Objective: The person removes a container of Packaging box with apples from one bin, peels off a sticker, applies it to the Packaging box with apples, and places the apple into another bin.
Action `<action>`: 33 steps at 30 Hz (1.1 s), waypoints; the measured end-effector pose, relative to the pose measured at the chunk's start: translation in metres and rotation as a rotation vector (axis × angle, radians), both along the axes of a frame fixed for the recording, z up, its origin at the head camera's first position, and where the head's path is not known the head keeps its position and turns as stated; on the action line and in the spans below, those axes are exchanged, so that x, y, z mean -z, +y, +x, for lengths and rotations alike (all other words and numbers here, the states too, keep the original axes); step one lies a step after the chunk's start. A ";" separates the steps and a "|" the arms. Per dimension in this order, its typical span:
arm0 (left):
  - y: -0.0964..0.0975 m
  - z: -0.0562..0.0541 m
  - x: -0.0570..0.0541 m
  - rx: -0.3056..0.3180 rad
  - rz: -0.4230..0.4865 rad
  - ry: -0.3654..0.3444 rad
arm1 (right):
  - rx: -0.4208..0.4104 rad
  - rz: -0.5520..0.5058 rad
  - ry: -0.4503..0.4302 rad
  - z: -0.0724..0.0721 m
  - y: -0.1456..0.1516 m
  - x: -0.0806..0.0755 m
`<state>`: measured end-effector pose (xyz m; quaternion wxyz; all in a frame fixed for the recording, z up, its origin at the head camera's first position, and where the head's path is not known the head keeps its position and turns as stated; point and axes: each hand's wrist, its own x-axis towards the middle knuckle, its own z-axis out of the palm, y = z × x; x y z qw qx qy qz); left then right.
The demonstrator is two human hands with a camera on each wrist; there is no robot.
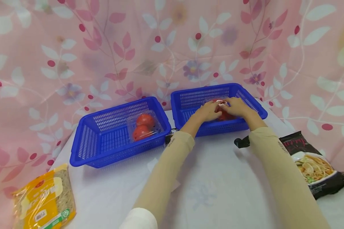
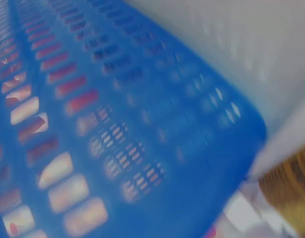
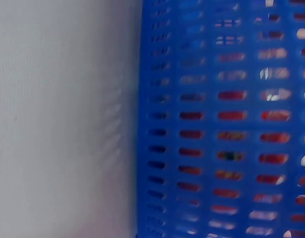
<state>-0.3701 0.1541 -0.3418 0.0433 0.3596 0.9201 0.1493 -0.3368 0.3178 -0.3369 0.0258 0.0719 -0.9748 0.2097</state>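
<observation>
Both hands reach into the right blue plastic basket (image 1: 220, 128). Inside it, my left hand (image 1: 208, 112) and right hand (image 1: 236, 107) grip a clear plastic pack of red produce (image 1: 225, 115) from its two sides, fingers bent over the top. The hands and the front wall cover much of the pack. Through the slots of the basket wall (image 3: 209, 144) in the right wrist view, red patches (image 3: 231, 115) show. The left wrist view looks closely at a basket corner (image 2: 192, 163), blurred, with no hand visible.
Left of this basket, another blue basket (image 1: 104, 156) holds a clear box of red tomatoes (image 1: 143, 127). A yellow food bag (image 1: 44, 198) lies front left, a black noodle bag (image 1: 315, 165) at right. A black object (image 1: 242, 142) sits beside the right forearm. Floral curtain (image 1: 172, 47) hangs behind.
</observation>
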 end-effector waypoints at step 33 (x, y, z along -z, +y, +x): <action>-0.190 0.006 -0.012 -0.432 -0.058 0.039 | -0.378 -0.033 0.028 -0.034 -0.161 -0.005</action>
